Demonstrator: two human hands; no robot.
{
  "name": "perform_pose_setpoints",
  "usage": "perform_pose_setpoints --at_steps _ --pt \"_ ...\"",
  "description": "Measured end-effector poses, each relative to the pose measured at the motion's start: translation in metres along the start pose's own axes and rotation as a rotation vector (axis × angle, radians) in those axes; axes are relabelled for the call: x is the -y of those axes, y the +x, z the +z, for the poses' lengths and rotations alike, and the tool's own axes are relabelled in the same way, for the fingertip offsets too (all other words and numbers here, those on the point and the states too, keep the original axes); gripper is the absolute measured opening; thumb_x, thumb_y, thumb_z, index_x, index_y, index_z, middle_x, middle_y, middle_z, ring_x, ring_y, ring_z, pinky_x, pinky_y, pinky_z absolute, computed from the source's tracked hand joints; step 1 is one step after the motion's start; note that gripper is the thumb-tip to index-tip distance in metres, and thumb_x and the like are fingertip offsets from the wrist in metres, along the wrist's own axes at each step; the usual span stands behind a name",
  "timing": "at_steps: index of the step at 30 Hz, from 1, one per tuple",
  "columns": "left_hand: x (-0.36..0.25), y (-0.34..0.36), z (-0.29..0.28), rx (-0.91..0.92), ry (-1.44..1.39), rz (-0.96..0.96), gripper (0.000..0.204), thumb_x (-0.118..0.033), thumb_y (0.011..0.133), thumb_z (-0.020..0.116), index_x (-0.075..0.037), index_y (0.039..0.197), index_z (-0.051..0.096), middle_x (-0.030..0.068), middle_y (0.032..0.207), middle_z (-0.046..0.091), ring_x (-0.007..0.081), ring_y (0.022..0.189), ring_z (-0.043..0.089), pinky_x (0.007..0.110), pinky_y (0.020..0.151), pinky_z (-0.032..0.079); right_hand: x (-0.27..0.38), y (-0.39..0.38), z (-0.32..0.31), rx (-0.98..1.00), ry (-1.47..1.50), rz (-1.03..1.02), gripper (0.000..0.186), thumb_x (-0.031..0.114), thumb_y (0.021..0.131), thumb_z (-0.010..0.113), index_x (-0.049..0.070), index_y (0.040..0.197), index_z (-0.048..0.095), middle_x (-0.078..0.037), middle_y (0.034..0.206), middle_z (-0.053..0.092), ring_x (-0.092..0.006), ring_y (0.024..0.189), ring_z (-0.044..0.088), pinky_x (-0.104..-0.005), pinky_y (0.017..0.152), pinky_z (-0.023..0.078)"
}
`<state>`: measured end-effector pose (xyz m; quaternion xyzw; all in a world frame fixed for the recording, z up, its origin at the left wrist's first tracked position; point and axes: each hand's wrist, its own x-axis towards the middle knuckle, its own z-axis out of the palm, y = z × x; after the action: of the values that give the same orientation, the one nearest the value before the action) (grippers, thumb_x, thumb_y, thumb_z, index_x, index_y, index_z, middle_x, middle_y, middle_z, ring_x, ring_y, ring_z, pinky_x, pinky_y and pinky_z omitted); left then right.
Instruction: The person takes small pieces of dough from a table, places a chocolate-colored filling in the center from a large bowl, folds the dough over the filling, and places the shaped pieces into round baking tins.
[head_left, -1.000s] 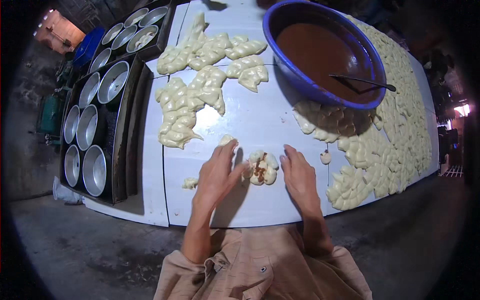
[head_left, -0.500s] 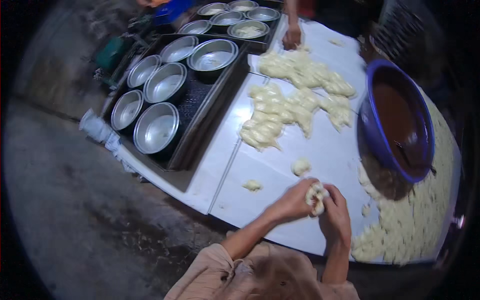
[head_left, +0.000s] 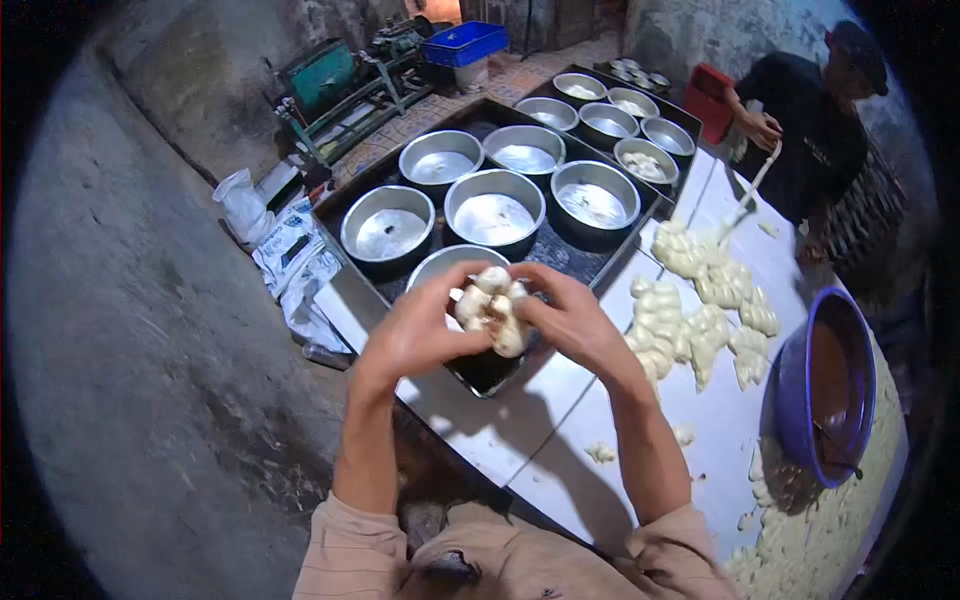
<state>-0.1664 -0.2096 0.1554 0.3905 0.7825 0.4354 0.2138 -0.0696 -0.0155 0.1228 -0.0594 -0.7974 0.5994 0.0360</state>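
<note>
A lumpy ball of white dough with brown filling (head_left: 492,308) is held up in the air between my two hands. My left hand (head_left: 420,325) grips its left side and my right hand (head_left: 572,320) grips its right side. Both hands hover over a round metal pan (head_left: 440,265) at the near end of a dark tray (head_left: 560,250). Piles of shaped white dough pieces (head_left: 700,315) lie on the white table (head_left: 560,440) to the right.
Several round metal pans (head_left: 494,212) fill the dark trays. A blue bowl of brown filling (head_left: 828,385) stands at the right with more dough pieces (head_left: 800,540) beside it. Another person (head_left: 800,130) works at the far end. A blue crate (head_left: 464,42) and a green machine (head_left: 330,80) stand behind.
My hands lifted the filled dough off the table, closed it up and carried it left over the pan tray. The view has swung toward the trays.
</note>
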Motion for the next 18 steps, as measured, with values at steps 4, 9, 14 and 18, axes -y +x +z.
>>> perform_pose_setpoints --at_steps 4,9,14,18 --pt "0.087 0.021 -0.022 0.04 0.328 -0.204 0.081 -0.021 0.064 0.084 -0.004 0.136 0.051 0.0193 0.119 0.067 0.0308 0.106 0.066 0.039 0.092 0.052 -0.029 0.069 0.044 0.155 -0.474 0.046 0.041 0.023 0.087 0.061 0.005 0.124 0.062 -0.026 0.099 0.07 -0.0416 0.091 0.069 -0.0473 0.079 0.056" --pt "0.069 0.038 -0.018 0.113 0.619 -0.359 0.079 -0.031 0.062 0.084 -0.013 0.133 0.055 0.0235 0.108 0.069 0.0385 0.103 0.066 0.048 0.088 0.051 -0.041 0.072 0.057 0.015 -0.912 0.045 0.034 0.029 0.09 0.061 0.011 0.117 0.068 -0.025 0.09 0.07 -0.0412 0.082 0.07 -0.0497 0.074 0.057" --pt "0.077 0.033 -0.025 0.181 0.688 -0.291 0.064 -0.036 0.064 0.083 -0.014 0.121 0.065 0.0152 0.106 0.071 0.0362 0.101 0.067 0.046 0.086 0.053 -0.047 0.075 0.065 -0.053 -1.049 -0.158 0.016 0.015 0.085 0.059 0.004 0.084 0.071 -0.02 0.075 0.07 -0.035 0.071 0.072 -0.0451 0.062 0.058" --pt "0.078 0.038 -0.019 0.137 0.71 -0.231 0.059 -0.041 0.069 0.081 -0.015 0.119 0.063 0.0168 0.105 0.07 0.037 0.099 0.067 0.047 0.084 0.052 -0.047 0.071 0.061 -0.039 -1.06 -0.15 0.016 0.016 0.085 0.058 0.005 0.085 0.071 -0.018 0.074 0.07 -0.0332 0.07 0.072 -0.044 0.058 0.057"
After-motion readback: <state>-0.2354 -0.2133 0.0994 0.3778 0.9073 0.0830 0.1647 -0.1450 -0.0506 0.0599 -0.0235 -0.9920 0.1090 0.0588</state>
